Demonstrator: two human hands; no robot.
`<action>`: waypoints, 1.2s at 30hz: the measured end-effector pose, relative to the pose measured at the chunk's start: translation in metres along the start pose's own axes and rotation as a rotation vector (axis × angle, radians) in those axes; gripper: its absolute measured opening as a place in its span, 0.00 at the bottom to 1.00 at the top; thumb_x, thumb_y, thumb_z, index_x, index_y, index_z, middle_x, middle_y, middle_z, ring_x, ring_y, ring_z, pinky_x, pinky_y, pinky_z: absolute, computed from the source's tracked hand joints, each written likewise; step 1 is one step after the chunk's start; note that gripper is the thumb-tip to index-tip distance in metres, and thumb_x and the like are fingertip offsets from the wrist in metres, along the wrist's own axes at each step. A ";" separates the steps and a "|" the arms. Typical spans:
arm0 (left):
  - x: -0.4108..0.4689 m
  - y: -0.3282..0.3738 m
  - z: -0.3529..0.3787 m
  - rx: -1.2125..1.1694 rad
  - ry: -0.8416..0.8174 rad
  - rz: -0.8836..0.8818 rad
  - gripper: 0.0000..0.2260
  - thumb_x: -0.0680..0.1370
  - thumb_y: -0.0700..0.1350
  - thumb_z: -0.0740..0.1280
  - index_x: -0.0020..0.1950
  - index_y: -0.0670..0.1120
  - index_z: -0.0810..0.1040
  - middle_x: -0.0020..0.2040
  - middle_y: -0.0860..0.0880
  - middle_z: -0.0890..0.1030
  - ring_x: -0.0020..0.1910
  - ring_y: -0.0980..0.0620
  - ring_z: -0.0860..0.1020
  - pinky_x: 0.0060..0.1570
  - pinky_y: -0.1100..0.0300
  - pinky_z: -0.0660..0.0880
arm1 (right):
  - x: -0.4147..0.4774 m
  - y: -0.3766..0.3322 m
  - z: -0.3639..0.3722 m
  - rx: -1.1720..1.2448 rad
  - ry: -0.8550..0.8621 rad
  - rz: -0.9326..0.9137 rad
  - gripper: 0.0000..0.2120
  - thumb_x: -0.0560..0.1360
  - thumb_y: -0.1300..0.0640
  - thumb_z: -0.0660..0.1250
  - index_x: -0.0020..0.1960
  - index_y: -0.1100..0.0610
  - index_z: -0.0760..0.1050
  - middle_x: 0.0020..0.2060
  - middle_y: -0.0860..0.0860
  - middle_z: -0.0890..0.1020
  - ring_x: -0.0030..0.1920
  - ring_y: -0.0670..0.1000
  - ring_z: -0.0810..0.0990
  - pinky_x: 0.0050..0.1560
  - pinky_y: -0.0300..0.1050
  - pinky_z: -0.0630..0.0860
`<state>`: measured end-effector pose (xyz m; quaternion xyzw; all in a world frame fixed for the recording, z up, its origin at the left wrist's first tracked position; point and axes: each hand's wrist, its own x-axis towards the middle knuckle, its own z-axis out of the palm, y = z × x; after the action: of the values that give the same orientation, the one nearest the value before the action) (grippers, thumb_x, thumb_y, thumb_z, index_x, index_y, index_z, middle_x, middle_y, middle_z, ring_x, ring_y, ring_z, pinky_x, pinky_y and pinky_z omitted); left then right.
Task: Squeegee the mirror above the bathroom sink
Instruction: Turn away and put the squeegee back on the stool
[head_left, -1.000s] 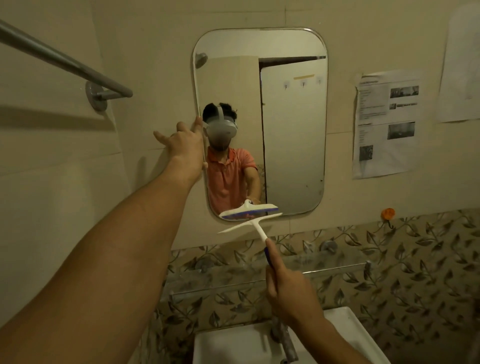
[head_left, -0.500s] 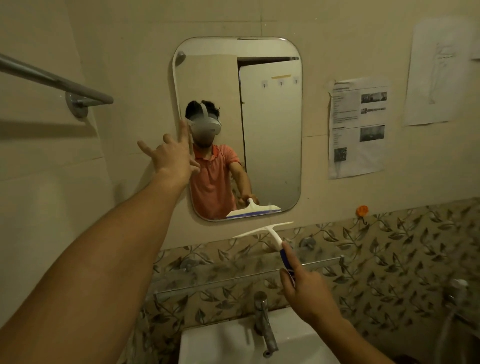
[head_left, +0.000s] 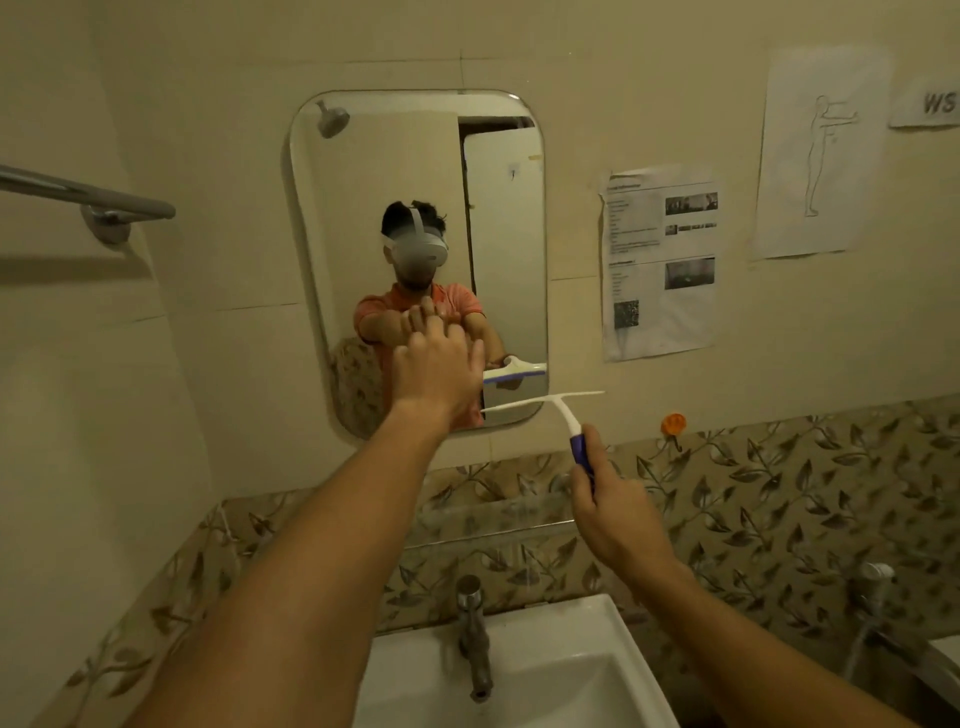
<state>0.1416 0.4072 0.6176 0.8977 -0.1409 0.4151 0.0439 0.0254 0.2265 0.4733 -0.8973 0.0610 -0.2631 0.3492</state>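
A rounded rectangular mirror (head_left: 405, 171) hangs on the cream tiled wall above a white sink (head_left: 613, 629). My right hand (head_left: 610, 512) grips the blue handle of a white squeegee (head_left: 545, 401), whose blade lies level across the mirror's bottom right corner and the wall beside it. My left hand (head_left: 436, 371) is stretched out in front of the lower middle of the mirror, fingers loosely together, holding nothing; whether it touches the glass is unclear. The mirror reflects a person in an orange shirt with a headset.
A metal tap (head_left: 474, 634) stands at the sink's back. A glass shelf (head_left: 493, 512) runs under the mirror. A towel rail (head_left: 88, 195) juts from the left wall. Papers (head_left: 660, 260) are stuck to the wall on the right, with an orange hook (head_left: 674, 423) below.
My left hand has moved from the mirror's left edge to in front of its lower middle. The squeegee has stayed around the mirror's bottom edge, shifting slightly right. The view has shifted.
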 end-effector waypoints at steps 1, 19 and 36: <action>-0.003 0.017 0.000 -0.018 -0.014 0.030 0.22 0.84 0.58 0.54 0.58 0.45 0.79 0.56 0.42 0.78 0.48 0.43 0.79 0.41 0.52 0.75 | 0.004 0.004 -0.008 0.007 0.005 0.011 0.29 0.84 0.44 0.52 0.81 0.39 0.43 0.35 0.52 0.81 0.33 0.52 0.80 0.36 0.57 0.82; -0.030 0.293 0.036 -0.587 -0.475 -0.026 0.21 0.83 0.56 0.54 0.43 0.46 0.79 0.41 0.46 0.80 0.41 0.45 0.77 0.40 0.55 0.70 | 0.042 0.114 -0.150 -0.030 0.221 0.113 0.18 0.84 0.46 0.52 0.71 0.51 0.60 0.37 0.55 0.80 0.32 0.56 0.79 0.30 0.49 0.75; -0.050 0.406 0.094 -0.866 -0.559 0.144 0.17 0.84 0.49 0.55 0.44 0.46 0.80 0.45 0.44 0.83 0.43 0.44 0.78 0.39 0.53 0.69 | 0.033 0.213 -0.182 -0.077 0.213 0.291 0.22 0.85 0.49 0.51 0.76 0.54 0.56 0.36 0.53 0.79 0.32 0.54 0.79 0.29 0.45 0.70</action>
<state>0.0623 0.0117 0.5028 0.8618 -0.3677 0.0652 0.3434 -0.0242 -0.0504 0.4595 -0.8587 0.2370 -0.3008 0.3406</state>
